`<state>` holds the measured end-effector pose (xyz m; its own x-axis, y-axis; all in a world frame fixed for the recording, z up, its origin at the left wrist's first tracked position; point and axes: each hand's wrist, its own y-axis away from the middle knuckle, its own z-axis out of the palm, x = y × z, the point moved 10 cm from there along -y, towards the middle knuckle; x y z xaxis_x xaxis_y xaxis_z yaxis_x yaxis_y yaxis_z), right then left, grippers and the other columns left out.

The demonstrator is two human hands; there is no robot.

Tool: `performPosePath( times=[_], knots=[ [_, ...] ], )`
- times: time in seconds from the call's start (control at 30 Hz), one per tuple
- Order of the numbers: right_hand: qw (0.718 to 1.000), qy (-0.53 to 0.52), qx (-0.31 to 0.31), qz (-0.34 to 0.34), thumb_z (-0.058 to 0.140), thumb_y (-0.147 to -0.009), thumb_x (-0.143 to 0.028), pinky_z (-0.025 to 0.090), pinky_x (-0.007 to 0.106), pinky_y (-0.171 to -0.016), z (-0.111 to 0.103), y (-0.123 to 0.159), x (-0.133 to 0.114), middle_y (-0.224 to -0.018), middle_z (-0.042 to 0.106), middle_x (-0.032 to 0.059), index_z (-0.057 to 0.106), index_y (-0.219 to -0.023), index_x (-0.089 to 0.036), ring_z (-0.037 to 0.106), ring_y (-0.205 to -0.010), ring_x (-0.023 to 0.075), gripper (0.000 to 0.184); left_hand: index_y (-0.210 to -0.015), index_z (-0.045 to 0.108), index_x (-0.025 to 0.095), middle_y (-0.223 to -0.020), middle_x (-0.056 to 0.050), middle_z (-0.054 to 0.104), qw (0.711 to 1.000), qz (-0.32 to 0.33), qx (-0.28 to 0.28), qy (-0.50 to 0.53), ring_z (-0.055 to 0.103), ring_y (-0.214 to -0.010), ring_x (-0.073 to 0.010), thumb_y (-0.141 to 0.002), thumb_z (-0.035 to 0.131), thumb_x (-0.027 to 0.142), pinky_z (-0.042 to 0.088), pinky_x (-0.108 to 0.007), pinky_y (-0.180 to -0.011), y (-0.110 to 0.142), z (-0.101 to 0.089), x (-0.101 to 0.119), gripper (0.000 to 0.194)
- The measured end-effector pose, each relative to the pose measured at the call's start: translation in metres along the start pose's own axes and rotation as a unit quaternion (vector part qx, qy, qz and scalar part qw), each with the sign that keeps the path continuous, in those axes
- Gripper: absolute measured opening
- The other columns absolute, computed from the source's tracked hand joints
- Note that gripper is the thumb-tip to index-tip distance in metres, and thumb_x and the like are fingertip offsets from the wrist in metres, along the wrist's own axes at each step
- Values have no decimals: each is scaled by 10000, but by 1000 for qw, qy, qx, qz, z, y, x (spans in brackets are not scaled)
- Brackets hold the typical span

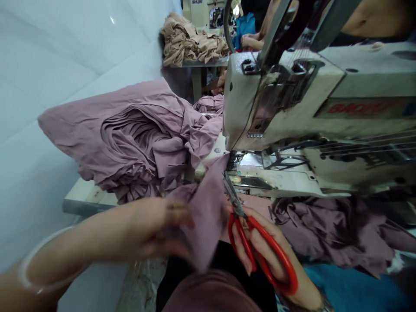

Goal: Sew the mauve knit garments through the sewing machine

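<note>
One right hand [264, 249] on my feed is wrapped round red-handled scissors [239, 209]; my left hand [165, 229] is blurred against the mauve cloth [208, 208], and I cannot tell whether it pinches. That cloth lies just left of the scissors, reaching the sewing machine [242, 102] beyond both grips. With the scissors so near, a wrist slip could nick it.

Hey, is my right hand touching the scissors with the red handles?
Touching. The head view shows it: the red-handled scissors lie in the right hand, their handles resting against its skin with no visible gap.
</note>
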<state>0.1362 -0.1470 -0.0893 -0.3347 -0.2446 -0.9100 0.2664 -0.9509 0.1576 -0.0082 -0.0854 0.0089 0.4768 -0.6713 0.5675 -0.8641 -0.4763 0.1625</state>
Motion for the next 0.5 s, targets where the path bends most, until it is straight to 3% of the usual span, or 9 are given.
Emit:
performPosePath(
  times=[0.13,0.17,0.23,0.3,0.4,0.5],
  knots=[
    [998,-57,-19,28,507,-934,-496,364,214,-448,14,-16,6,-706,540,4,464,-1315,-187,459,-483,79,492,-1149,602,188,-1149,-97,642,984,4,172,-36,599,-1071,-195,-956,501,311,459,-297,-942,-39,-46,-42,250],
    [996,-78,-26,34,490,-938,-511,390,222,-466,17,-18,10,-707,538,6,457,-1320,-190,472,-511,90,500,-1174,602,181,-1243,-119,603,981,11,187,-56,554,-1166,-222,-941,527,317,426,-340,-1006,-50,-54,-51,281],
    [993,-106,-35,40,464,-941,-538,433,237,-500,21,-20,16,-717,538,9,443,-1330,-197,500,-559,109,517,-1100,654,182,-1313,-125,569,982,24,167,-91,509,-1227,-256,-903,583,339,383,-391,-1051,-70,-59,-66,262],
    [992,-109,-36,42,457,-939,-556,449,241,-502,25,-22,21,-733,541,8,445,-1324,-195,509,-557,108,528,-971,696,184,-1186,-97,644,988,17,120,-92,576,-1111,-235,-886,606,371,414,-352,-991,-80,-58,-78,225],
    [995,-93,-30,37,465,-943,-540,442,218,-481,30,-33,22,-771,543,2,469,-1291,-195,512,-533,86,490,-971,703,173,-946,-38,705,998,-23,64,1,635,-878,-165,-887,595,423,460,-246,-834,-77,-56,-89,285],
    [997,-77,-22,20,500,-938,-512,425,196,-470,37,-52,16,-768,531,-13,492,-1250,-199,510,-525,71,442,-993,705,159,-910,-20,716,992,-65,37,103,639,-847,-152,-875,594,467,471,-222,-806,-68,-51,-94,348]
  ],
)
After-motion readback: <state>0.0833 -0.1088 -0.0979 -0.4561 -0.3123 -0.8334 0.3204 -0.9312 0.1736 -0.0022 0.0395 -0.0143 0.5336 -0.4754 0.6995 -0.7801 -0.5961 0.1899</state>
